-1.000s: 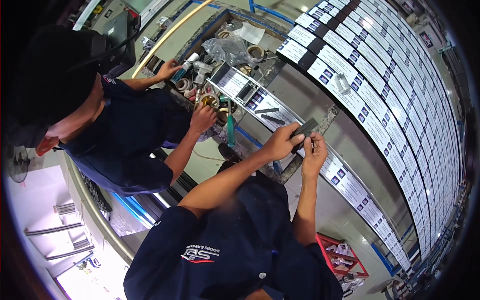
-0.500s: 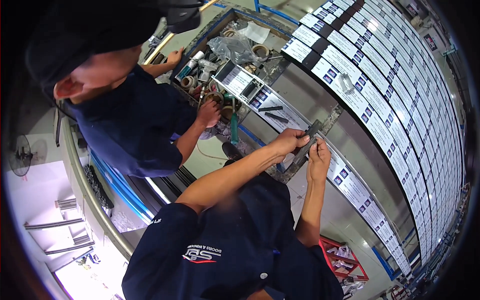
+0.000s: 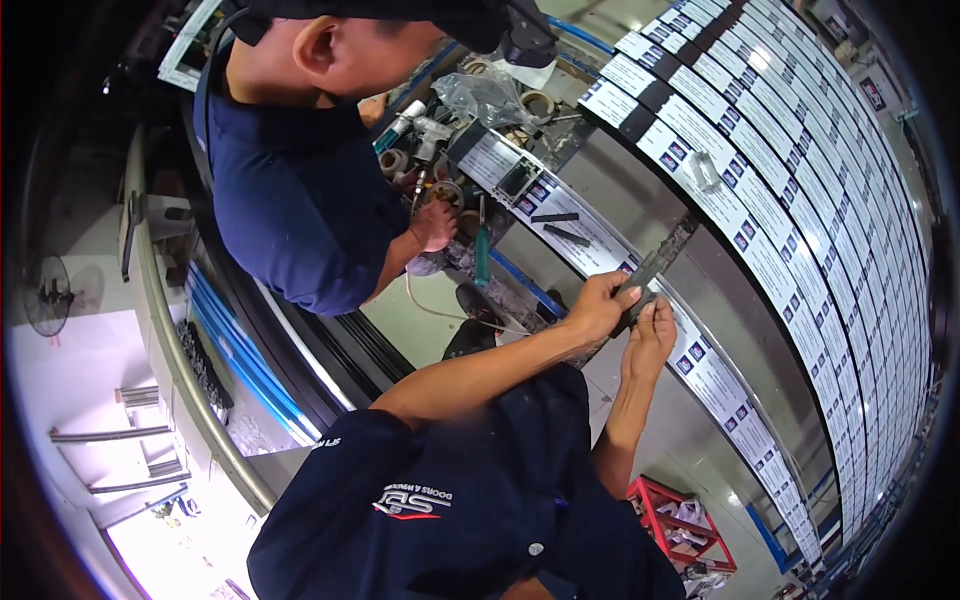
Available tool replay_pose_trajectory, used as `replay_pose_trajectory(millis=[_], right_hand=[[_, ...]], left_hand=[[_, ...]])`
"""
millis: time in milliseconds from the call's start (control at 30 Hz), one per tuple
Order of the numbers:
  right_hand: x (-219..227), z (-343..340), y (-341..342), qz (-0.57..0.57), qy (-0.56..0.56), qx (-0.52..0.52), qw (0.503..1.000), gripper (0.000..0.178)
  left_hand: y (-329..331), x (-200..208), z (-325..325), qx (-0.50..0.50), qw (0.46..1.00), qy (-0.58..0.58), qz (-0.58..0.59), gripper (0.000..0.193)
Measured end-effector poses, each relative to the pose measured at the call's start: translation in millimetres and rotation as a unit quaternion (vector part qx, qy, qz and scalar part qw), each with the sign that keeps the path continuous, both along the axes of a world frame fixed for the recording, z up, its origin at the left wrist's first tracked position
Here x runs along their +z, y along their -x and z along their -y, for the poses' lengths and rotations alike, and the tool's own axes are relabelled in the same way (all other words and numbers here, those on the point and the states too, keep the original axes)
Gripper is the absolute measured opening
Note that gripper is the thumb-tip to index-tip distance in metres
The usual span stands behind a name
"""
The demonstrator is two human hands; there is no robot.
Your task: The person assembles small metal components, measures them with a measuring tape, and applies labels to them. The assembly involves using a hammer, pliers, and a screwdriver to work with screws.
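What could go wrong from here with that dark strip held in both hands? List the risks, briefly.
1. The dark strip is gripped only at its lower end by the left hand and right hand; its free upper end could swing or slip onto the labelled profile beneath.
2. A co-worker's hand works close by at the same bench, beside a green-handled screwdriver; a sudden move could cause a bump.

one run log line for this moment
left hand: grips dark strip | right hand: pinches strip's lower end | strip: tilted, over labelled metal rails | co-worker's hand: on parts bench
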State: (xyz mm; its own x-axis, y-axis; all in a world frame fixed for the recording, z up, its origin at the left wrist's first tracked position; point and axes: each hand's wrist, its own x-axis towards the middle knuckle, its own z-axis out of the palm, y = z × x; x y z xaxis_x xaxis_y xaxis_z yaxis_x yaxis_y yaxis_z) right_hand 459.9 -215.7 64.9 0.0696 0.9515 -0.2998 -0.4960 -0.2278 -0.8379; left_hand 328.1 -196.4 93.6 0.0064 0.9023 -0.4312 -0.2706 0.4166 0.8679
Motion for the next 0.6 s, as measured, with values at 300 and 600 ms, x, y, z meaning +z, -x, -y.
replay_pose_trajectory(millis=[300,600], right_hand=[[39.3,18.3,-18.2,0.239,-0.075,0.124,0.960,0.025],[12.3,27.7,-29.8,0.063,-0.028,0.125,0.990,0.012]], left_hand=[[7.2,35.8,3.3,-0.192,0.943,-0.118,-0.243,0.022],[5.0,18.7,10.4,-0.035,0.954,0.199,0.224,0.031]])
